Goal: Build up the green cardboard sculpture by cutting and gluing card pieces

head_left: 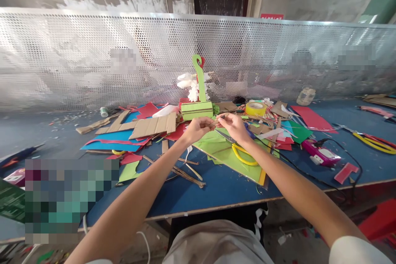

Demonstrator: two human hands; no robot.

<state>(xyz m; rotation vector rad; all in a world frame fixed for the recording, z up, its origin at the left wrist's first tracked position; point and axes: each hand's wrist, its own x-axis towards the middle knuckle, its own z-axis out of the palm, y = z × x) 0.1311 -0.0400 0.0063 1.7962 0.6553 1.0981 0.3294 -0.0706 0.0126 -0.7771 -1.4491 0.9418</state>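
Observation:
My left hand (198,128) and my right hand (232,127) meet above the middle of the table, fingertips pinched close together. Between them is a thin brown strip (217,121), mostly covered by the fingers; its kind is unclear. Just beneath lie light green paper sheets (213,148) and scissors (243,156) with yellow handles, partly behind my right forearm. Directly beyond my hands stands a green paper-covered block (197,110), with a tall curled green strip (201,82) and white flower-like pieces (193,88) on it.
Cardboard pieces (154,126) and blue paper (116,142) lie left; twigs (188,176) are near the front. To the right are yellow tape (256,109), a magenta device (321,152) with a cord, and more scissors (371,140). A perforated metal panel (154,57) closes the back.

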